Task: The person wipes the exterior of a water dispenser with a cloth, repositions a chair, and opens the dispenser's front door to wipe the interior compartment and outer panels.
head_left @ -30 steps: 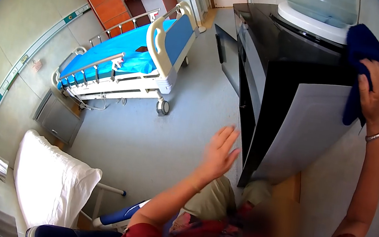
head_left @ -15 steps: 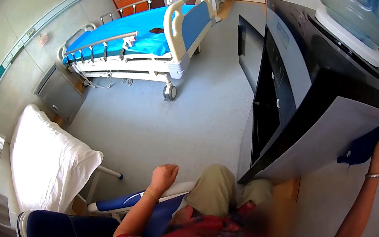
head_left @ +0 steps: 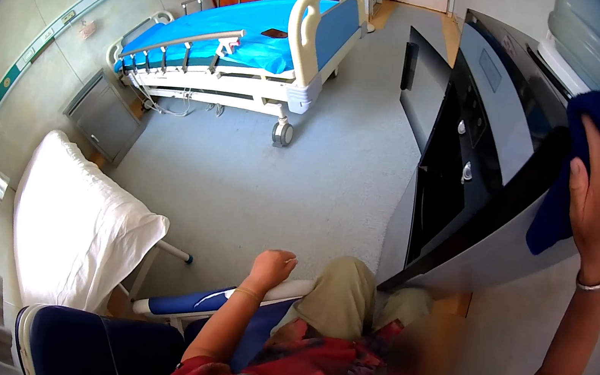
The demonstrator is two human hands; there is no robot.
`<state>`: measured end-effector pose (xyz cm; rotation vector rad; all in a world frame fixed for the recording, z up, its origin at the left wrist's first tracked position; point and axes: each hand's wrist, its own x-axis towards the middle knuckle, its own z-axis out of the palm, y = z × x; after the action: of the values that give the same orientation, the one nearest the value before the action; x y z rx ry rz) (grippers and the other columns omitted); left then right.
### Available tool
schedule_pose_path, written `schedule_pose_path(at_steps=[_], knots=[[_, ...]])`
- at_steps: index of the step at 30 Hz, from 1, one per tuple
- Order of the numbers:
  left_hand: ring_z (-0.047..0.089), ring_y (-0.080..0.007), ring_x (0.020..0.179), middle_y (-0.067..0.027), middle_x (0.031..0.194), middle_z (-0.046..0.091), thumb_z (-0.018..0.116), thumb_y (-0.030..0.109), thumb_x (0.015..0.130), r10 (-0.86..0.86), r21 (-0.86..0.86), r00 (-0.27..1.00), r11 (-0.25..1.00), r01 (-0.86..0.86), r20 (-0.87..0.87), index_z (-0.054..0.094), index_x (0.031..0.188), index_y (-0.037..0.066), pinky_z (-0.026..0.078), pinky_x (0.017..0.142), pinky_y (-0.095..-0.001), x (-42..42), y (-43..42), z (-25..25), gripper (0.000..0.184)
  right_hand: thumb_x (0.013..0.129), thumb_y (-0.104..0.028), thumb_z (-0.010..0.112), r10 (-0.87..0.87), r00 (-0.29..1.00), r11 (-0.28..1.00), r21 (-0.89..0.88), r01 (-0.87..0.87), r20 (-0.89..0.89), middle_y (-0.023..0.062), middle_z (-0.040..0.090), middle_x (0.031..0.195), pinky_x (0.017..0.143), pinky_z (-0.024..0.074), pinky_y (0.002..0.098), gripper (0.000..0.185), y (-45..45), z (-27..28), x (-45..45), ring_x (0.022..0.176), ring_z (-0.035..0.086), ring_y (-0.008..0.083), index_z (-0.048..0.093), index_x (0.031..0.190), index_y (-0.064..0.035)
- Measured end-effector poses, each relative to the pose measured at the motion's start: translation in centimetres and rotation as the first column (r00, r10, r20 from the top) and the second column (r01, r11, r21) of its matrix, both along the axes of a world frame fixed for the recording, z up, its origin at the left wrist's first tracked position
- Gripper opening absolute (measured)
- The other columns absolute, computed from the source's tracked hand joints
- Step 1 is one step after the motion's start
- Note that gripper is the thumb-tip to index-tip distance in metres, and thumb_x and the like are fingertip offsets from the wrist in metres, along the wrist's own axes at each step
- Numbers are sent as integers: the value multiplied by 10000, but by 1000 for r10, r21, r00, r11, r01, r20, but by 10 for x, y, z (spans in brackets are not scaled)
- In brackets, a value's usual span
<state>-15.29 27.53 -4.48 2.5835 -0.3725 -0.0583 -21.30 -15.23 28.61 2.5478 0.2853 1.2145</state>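
Observation:
Under my right hand (head_left: 596, 200) lies a dark blue cloth (head_left: 552, 223), pressed against the upper side and top edge of a black and grey water dispenser (head_left: 491, 111). Its fingers stretch over the cloth, and the thumb is a little apart. Some of the cloth is hidden behind the palm. My left hand (head_left: 273, 270) is curled closed beside the chair's pale armrest (head_left: 293, 292), with nothing visible in it. A clear water bottle (head_left: 597, 37) stands on top of the dispenser, whose front door (head_left: 424, 82) hangs open.
A hospital bed (head_left: 301, 99) with a blue cover and side rails stands ahead. At the left are a grey bedside cabinet (head_left: 104, 121) and a white-covered pillow or cushion (head_left: 71, 232). A dark blue chair back (head_left: 97, 351) is beside me.
My right hand has moved up the dispenser's side with the cloth, from the panel to its top edge. The camera view has shifted slightly. My left hand stays by the armrest.

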Motion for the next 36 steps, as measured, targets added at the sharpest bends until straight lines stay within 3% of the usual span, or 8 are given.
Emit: schedule_pose_path(at_steps=[8, 15, 16, 18, 22, 25, 32, 36], knots=[[580, -338, 825, -150, 870, 624, 515, 299, 803, -110, 93, 977, 987, 128, -180, 643, 924, 113, 464, 722, -423, 5, 1, -7, 257, 829, -303, 511, -86, 993, 994, -74, 80, -83, 170, 526, 1145, 936, 355, 351, 426, 53, 29, 34, 1042, 501, 316, 513, 1147, -20], [573, -345, 850, -161, 884, 620, 503, 296, 809, -138, 62, 966, 986, 154, -218, 641, 924, 102, 456, 745, -427, 7, 6, -20, 264, 704, -155, 483, -238, 900, 971, -78, 226, -366, 173, 516, 1050, 922, 365, 364, 411, 67, 57, 70, 1020, 485, 307, 473, 1085, 2], [567, -355, 838, -169, 877, 616, 503, 286, 812, -140, 42, 961, 987, 154, -240, 637, 918, 87, 452, 742, -422, 8, 6, -19, 263, 682, -164, 508, -407, 681, 894, -111, 435, -608, 177, 519, 1032, 916, 369, 360, 422, 93, 81, 77, 1005, 492, 298, 472, 1066, 8], [562, -366, 825, -176, 869, 613, 502, 275, 814, -141, 22, 955, 988, 151, -260, 633, 912, 71, 449, 739, -416, 8, 6, -19, 261, 718, -221, 516, -381, 662, 911, -142, 386, -645, 188, 503, 1096, 939, 354, 368, 467, 80, 86, 103, 1060, 473, 301, 465, 1126, 1], [558, -363, 847, -170, 883, 613, 496, 289, 815, -150, 30, 958, 986, 162, -246, 632, 897, 73, 443, 751, -424, 8, 8, -19, 268, 706, -306, 508, -70, 905, 995, 29, 91, -420, 194, 528, 939, 710, 448, 360, 393, 37, 61, 135, 816, 551, 288, 541, 942, 7], [563, -355, 857, -165, 886, 616, 496, 301, 813, -147, 34, 952, 986, 162, -268, 637, 894, 75, 444, 758, -429, 10, 9, -23, 279, 706, -520, 503, -165, 828, 964, 89, 250, -536, 173, 533, 1039, 825, 423, 376, 650, 42, 66, 131, 955, 535, 304, 508, 1139, -35], [544, -375, 860, -182, 904, 602, 478, 286, 823, -171, 5, 947, 984, 179, -270, 623, 877, 61, 433, 762, -420, 9, 8, -22, 273, 729, -484, 511, -157, 807, 954, 124, 273, -569, 227, 316, 1353, 1044, 212, 370, 708, 56, 68, 69, 1265, 288, 346, 401, 1290, -67], [544, -376, 862, -184, 906, 601, 477, 288, 823, -178, -15, 951, 984, 180, -251, 622, 872, 61, 433, 764, -420, 11, 10, -29, 273, 772, -439, 504, -63, 898, 996, 32, 85, -436, 209, 429, 1263, 999, 288, 402, 578, 41, 52, 31, 1169, 407, 353, 471, 1228, -84]])
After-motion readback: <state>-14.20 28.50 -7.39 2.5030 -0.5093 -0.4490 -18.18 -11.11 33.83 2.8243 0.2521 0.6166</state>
